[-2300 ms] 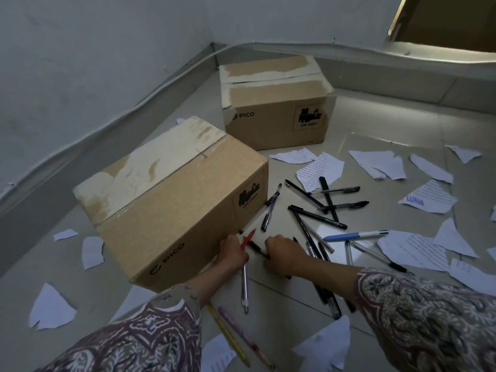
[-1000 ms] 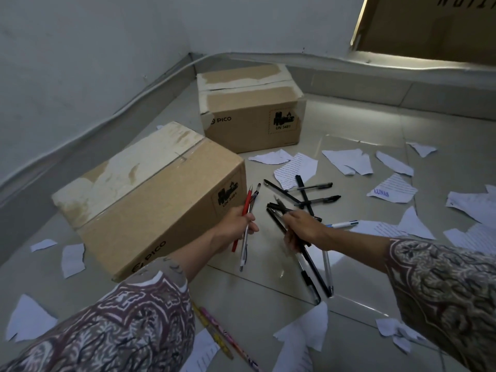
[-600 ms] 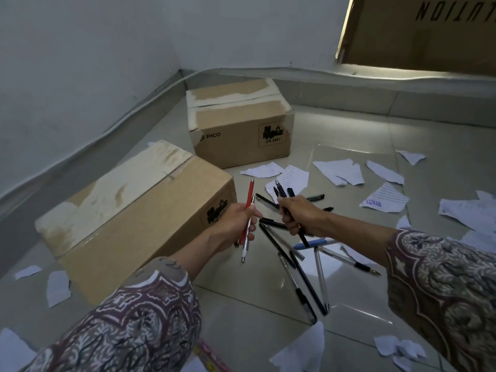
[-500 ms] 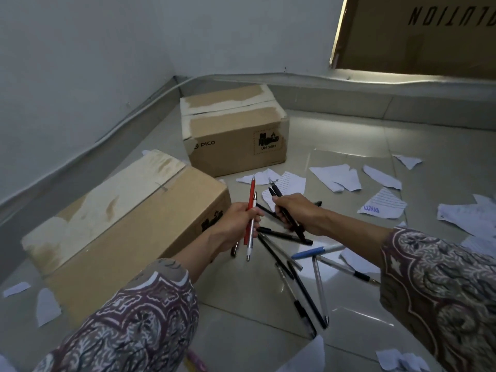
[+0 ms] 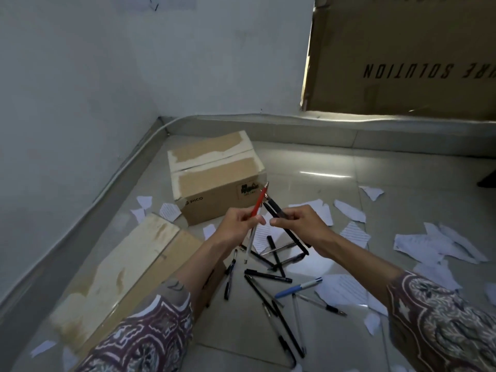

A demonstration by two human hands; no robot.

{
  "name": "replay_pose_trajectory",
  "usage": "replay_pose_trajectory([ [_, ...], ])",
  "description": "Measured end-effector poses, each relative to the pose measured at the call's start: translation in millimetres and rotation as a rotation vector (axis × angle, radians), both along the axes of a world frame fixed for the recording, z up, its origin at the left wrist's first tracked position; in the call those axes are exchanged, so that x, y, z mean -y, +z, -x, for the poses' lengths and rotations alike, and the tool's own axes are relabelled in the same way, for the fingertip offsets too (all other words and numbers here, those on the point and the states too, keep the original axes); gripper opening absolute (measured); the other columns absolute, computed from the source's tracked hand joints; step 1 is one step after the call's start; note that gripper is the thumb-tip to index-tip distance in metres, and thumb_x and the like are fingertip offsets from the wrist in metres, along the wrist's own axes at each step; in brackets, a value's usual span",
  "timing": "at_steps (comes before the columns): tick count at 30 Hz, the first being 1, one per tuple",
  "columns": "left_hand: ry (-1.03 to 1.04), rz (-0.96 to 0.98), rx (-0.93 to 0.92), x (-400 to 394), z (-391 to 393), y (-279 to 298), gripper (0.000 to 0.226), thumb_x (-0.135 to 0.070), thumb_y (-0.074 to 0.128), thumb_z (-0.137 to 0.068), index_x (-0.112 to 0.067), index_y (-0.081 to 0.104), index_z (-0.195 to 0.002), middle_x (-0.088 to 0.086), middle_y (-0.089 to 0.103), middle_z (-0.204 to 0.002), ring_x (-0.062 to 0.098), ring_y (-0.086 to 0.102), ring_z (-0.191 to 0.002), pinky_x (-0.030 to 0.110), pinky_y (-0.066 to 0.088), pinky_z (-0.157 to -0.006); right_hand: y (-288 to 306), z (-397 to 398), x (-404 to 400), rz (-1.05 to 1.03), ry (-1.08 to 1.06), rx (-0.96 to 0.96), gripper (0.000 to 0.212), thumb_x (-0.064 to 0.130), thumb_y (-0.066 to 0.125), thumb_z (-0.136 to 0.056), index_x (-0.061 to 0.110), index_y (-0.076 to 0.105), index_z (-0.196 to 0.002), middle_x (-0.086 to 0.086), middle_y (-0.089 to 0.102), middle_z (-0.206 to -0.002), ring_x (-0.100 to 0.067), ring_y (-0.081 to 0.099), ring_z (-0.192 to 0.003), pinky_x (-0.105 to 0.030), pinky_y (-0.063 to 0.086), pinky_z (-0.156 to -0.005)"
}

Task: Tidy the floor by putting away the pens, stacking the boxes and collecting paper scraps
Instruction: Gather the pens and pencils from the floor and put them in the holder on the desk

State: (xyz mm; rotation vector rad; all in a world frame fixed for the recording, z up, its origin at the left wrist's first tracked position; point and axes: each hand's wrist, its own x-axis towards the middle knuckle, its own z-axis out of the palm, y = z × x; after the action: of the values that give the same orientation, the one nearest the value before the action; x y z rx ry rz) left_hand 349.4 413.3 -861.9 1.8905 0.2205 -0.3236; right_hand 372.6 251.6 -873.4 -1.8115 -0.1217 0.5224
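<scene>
Head camera looks down at both hands raised above the floor, each with pens in its grip. Left hand point(image 5: 239, 224) pinches a red pen point(image 5: 258, 200) and a pale silver pen point(image 5: 250, 244) together; the red one points up and away, the silver one hangs down below the fingers. Right hand point(image 5: 300, 221) grasps a few black pens point(image 5: 284, 222) as a bundle, slanting from upper left to lower right, their upper tips close to the red pen's tip.

Beneath the hands, loose pens point(image 5: 268, 275) lie scattered and crossed on the tiled floor point(image 5: 308, 162), most of them black; a blue pen point(image 5: 298, 287) lies to the right of that heap, and clear-barrelled ones sit nearer the camera.

Left of the pens stands the near box point(image 5: 120, 277), a closed cardboard carton with pale torn patches on its top. Farther off, towards the corner of the room, sits the far box point(image 5: 214, 183), also closed, with "PICO" printed on its side. The two boxes are apart, not stacked.

Paper scraps point(image 5: 434, 245) are strewn across the floor, thickest on the right, with a few between the boxes and by the wall point(image 5: 80, 103). A large cardboard sheet point(image 5: 402, 55) leans upright at the back right.
</scene>
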Motion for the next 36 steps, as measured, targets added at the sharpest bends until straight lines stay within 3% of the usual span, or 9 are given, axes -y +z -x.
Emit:
replay_pose_trajectory([
  [2,-0.009,-0.012,0.009,10.2,1.4,37.6,0.019,-0.011,0.055,-0.092,0.002,0.068,-0.095,-0.001,0.064,-0.087,0.003,0.057,-0.081,0.014,0.042,-0.072,41.2,3.8,10.3,0.016,-0.018,0.008,0.019,0.019,0.068,-0.082,0.005,0.064,-0.07,-0.004,0.048,-0.058,-0.007,0.044,-0.057,-0.021,0.036,-0.062],
  [5,0.01,-0.017,0.006,25.9,5.8,99.1,0.016,-0.01,0.061,-0.087,0.004,0.069,-0.092,0.007,0.064,-0.081,0.009,0.057,-0.071,0.016,0.046,-0.066,106.7,12.1,29.2,0.028,-0.057,0.014,0.03,0.02,0.069,-0.081,0.01,0.05,-0.06,0.0,0.027,-0.056,-0.013,0.028,-0.054,-0.026,0.025,-0.056],
  [10,0.044,0.014,-0.006,52.1,14.6,214.7,0.015,-0.007,0.065,-0.084,0.006,0.068,-0.092,0.014,0.068,-0.088,0.021,0.064,-0.079,0.023,0.052,-0.07,219.8,29.2,66.0,-0.002,-0.204,-0.004,0.022,0.017,0.065,-0.084,-0.005,0.066,-0.079,-0.005,0.044,-0.061,-0.01,0.043,-0.056,-0.021,0.037,-0.06],
  [12,0.04,0.022,-0.021,63.1,18.4,263.6,0.017,-0.007,0.065,-0.083,0.005,0.068,-0.095,0.014,0.069,-0.092,0.023,0.065,-0.084,0.025,0.053,-0.074,267.9,39.1,79.9,0.008,-0.253,0.009,0.022,0.018,0.065,-0.085,0.0,0.067,-0.072,0.003,0.046,-0.056,-0.008,0.044,-0.055,-0.021,0.037,-0.062],
  [17,0.003,0.004,0.004,94.2,32.8,380.0,0.012,-0.006,0.067,-0.082,0.0,0.069,-0.091,-0.001,0.065,-0.073,0.006,0.059,-0.064,0.017,0.044,-0.061,377.1,65.1,114.5,0.033,-0.34,0.054,0.023,0.018,0.07,-0.081,-0.004,0.07,-0.076,-0.007,0.06,-0.065,-0.019,0.056,-0.065,-0.025,0.041,-0.064],
  [19,-0.011,0.021,0.007,106.0,38.8,418.1,0.006,-0.006,0.067,-0.081,-0.003,0.07,-0.085,-0.001,0.064,-0.07,0.006,0.057,-0.061,0.017,0.043,-0.059,414.8,75.3,125.7,0.026,-0.353,0.052,0.015,0.016,0.071,-0.079,0.002,0.073,-0.082,-0.005,0.071,-0.076,-0.012,0.066,-0.072,-0.019,0.046,-0.066],
  [22,-0.038,0.039,0.019,123.3,44.4,472.8,0.003,-0.006,0.066,-0.083,-0.006,0.068,-0.081,0.001,0.064,-0.071,0.009,0.055,-0.059,0.022,0.042,-0.056,469.3,89.6,142.4,0.032,-0.385,0.097,0.014,0.015,0.071,-0.079,0.002,0.072,-0.082,0.002,0.066,-0.07,0.003,0.058,-0.055,-0.01,0.041,-0.054],
  [26,-0.116,-0.012,0.112,143.4,50.9,531.3,0.004,-0.004,0.067,-0.081,-0.007,0.068,-0.08,0.004,0.068,-0.078,0.017,0.064,-0.077,0.02,0.049,-0.062,525.9,105.2,162.2,0.088,-0.426,0.162,0.012,0.019,0.071,-0.079,0.007,0.071,-0.076,-0.002,0.062,-0.066,-0.01,0.053,-0.059,-0.024,0.042,-0.058],
  [36,-0.242,0.015,0.28,207.3,61.5,614.8,0.012,0.003,0.07,-0.076,-0.007,0.066,-0.071,0.01,0.068,-0.078,0.025,0.069,-0.081,0.032,0.058,-0.074,619.0,138.0,215.7,0.086,-0.666,0.388,0.015,0.011,0.074,-0.076,-0.002,0.067,-0.072,-0.006,0.061,-0.053,-0.013,0.053,-0.045,-0.022,0.044,-0.045],
])
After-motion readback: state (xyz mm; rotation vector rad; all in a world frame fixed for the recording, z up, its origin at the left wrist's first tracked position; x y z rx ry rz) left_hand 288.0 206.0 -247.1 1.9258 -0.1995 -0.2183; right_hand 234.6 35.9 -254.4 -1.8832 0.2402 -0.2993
